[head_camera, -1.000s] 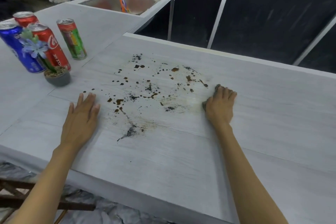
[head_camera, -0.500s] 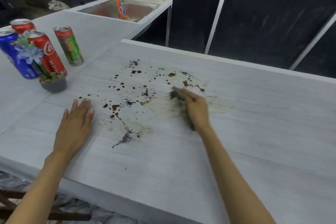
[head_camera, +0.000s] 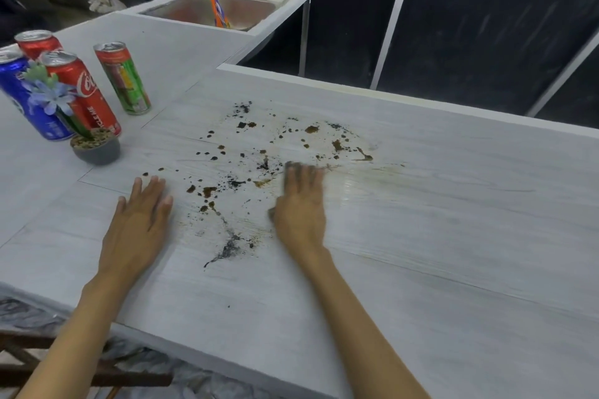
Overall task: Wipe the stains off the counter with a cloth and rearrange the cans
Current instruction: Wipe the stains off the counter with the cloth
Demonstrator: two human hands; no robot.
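Your right hand [head_camera: 299,204] lies flat, palm down, fingers stretched fwd, pressing the cloth [head_camera: 291,166] onto the table [head_camera: 453,236]. The cloth is almost all hidden under that hand: only a dark edge peeks out past the fingertips and a bit at the thumb side, so you can't make out its full shape. The hand isn't curled around it, just spread over the top.

Your left hand [head_camera: 141,220] is spread open, palm flat on the table, holding nothing, well apart from the right hand.

The stains [head_camera: 246,155] are brown blobs and black specks scattered between and ahead of both hands; a dark smear [head_camera: 227,248] trails toward you btw the wrists. The right hand sits on the right part of the mess, w/ more spots just beyond its fingertips and to their right. To the right of that hand the table shows a wet sheen.

Cans are far left, upright: a green-red can [head_camera: 123,78] stands alone, a red cola can [head_camera: 82,91] next to it, a blue can [head_camera: 26,94] at the frame edge, another red can [head_camera: 37,42] behind. A small potted flower [head_camera: 94,146] stands in front of the red and blue ones.
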